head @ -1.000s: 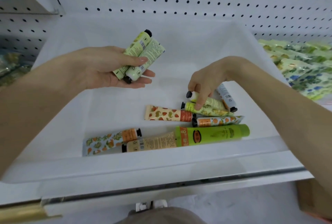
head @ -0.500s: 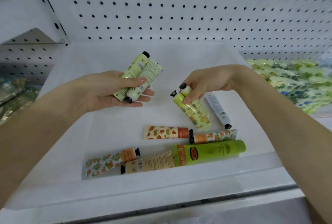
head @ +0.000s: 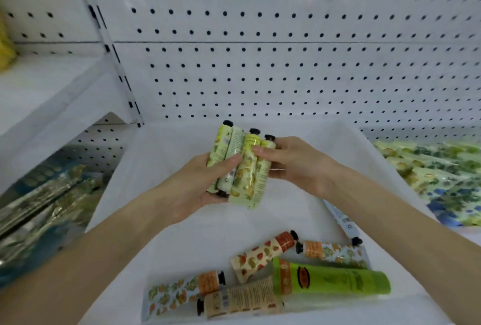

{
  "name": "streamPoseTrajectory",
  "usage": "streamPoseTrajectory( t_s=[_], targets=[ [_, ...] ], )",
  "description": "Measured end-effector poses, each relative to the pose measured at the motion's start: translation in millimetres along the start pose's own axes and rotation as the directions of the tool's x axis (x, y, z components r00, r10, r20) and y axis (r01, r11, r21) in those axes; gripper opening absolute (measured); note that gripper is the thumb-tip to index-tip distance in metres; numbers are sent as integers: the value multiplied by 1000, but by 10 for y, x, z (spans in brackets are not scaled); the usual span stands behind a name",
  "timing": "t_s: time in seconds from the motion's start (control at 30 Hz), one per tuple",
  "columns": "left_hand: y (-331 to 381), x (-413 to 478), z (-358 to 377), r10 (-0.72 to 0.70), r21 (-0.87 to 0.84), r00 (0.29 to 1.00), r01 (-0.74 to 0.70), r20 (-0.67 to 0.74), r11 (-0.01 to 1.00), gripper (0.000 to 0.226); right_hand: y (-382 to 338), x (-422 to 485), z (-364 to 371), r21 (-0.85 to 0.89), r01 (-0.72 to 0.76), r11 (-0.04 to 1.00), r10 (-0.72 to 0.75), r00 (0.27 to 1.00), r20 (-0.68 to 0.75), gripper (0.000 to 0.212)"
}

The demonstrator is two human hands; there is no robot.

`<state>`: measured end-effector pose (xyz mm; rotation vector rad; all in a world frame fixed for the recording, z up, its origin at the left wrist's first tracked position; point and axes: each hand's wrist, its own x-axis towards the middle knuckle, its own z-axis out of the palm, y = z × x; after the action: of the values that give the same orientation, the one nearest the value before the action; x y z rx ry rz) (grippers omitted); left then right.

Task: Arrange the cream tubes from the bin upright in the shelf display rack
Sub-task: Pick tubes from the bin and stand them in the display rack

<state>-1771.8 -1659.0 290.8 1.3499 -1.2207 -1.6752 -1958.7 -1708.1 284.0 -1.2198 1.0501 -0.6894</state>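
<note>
Newly joined above the bin (head: pixel 161 163): four yellow-green tubes (head: pixel 244 168), clasped in left hand (head: pixel 190 194), pinched by right hand (head: pixel 294 165); seemingly rack-ready, six loose tubes (head: pixel 330 279) below.

The left hand (head: pixel 192 189) and the right hand (head: pixel 296 165) meet around a bundle of yellow-green cream tubes (head: pixel 246 168), with three black caps showing beyond the fingertips. The left thumb lies across the left tubes, and the right fingers (head: pixel 261 149) pinch the right ones near their caps. Below the fingers, a large green tube (head: pixel 335 279) and a strawberry-print tube (head: pixel 260 255) lie flat in the white bin (head: pixel 208 233).
</note>
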Motion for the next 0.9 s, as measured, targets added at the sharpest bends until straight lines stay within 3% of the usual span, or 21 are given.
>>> streamPoseTrajectory(
  t_s=[0.1, 0.4, 0.57, 0.73, 0.9],
  targets=[
    [0, -4, 5, 21, 23, 1000, -21, 19, 1000, 46, 26, 13, 28, 65, -25, 998, 26, 1000, -15, 33],
    [-50, 43, -33, 31, 7, 1000, -31, 3, 999, 47, 24, 17, 24, 71, 13, 997, -13, 1000, 6, 31],
    [-33, 60, -74, 59, -30, 997, -60, -48, 998, 54, -53, -9, -79, 136, 69, 988, -55, 993, -109, 34],
    [65, -40, -95, 139, -19, 984, -142, -112, 990, 58, -291, -191, -167, 286, 102, 953, -35, 973, -230, 16],
    [224, -247, 31, 251, 3, 964, -251, -93, 968, 51, -541, -672, -265, 283, 37, 958, 11, 986, -166, 32]
  ],
)
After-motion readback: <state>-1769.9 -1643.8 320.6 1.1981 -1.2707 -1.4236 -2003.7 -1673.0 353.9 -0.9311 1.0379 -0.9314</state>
